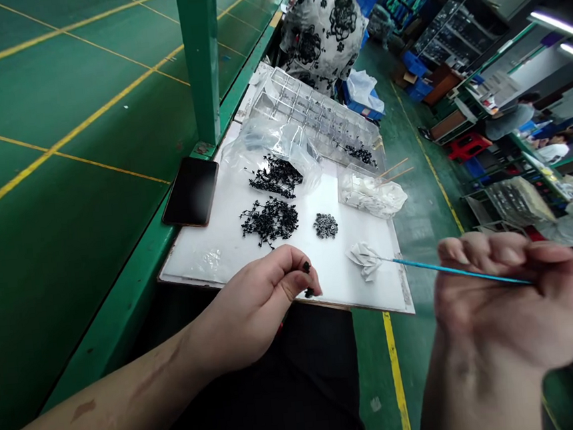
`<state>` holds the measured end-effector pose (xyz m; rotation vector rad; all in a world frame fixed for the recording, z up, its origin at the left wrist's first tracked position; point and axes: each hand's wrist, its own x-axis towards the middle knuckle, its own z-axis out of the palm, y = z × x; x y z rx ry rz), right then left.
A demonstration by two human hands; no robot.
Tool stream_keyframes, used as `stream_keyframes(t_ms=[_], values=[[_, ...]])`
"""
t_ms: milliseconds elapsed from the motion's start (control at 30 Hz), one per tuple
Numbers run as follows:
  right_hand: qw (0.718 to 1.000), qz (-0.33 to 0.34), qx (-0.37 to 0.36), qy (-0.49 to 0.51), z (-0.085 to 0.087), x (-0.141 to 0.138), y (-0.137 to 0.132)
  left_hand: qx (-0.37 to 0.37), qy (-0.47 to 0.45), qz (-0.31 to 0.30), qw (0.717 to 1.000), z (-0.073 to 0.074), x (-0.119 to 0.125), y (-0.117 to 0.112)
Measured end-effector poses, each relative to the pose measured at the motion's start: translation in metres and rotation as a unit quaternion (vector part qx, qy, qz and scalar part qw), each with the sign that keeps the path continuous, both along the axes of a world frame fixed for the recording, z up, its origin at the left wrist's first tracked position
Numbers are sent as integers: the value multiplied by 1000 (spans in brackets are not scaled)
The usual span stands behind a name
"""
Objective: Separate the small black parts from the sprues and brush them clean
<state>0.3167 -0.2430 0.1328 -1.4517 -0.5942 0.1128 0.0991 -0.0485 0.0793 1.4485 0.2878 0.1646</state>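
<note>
My left hand (263, 297) is closed in a pinch above the near edge of the white board (315, 256). Between its thumb and finger sits a small black part (306, 267), its shape partly hidden. At the right, my right hand (505, 303) grips a thin blue stick (446, 269) whose pale tip points left, over a crumpled white tissue (365, 259). Beyond my left hand lies a heap of black branching pieces (270, 222). Right of that heap is a small pile of tiny dark rings or parts (325, 225).
A black phone (191, 192) lies on the green ledge. A plastic bag (280, 142) with more black pieces, a clear compartment tray (328, 114) and a box of white tissue (372, 194) stand farther back. A green post (201, 62) rises at the left. Other people sit beyond.
</note>
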Motion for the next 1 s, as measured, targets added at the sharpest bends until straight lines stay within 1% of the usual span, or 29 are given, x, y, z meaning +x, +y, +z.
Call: stream_keyframes(t_ms=[33,67,100,167,233,300,400,500,567,633,733,1000], values=[[996,-29,64,53,-10,8,1,2,12,5,1000,-2,1,0],[988,-51,106,104,-20,15,2,7,20,11,1000,-3,2,-1],[980,-62,118,148,-31,21,3,12,25,19,999,-5,3,-1],[975,-62,85,198,-50,29,1,18,24,24,999,-7,5,-2],[972,-63,61,218,-59,29,-3,21,22,12,999,-8,5,-2],[970,-66,61,226,-54,21,-6,29,17,3,999,-8,5,-2],[972,-45,92,211,-31,-6,-5,23,13,7,1000,-8,3,-3],[983,0,92,158,-6,-41,2,-27,9,20,999,-7,1,-6],[987,20,78,137,3,-59,5,-50,6,21,999,-5,-1,-8],[988,35,80,129,5,-70,7,-40,7,21,999,-2,-1,-9],[986,59,89,130,3,-75,6,-17,6,28,999,1,-2,-11],[985,67,91,133,-1,-76,2,-46,-5,42,998,3,-2,-11]])
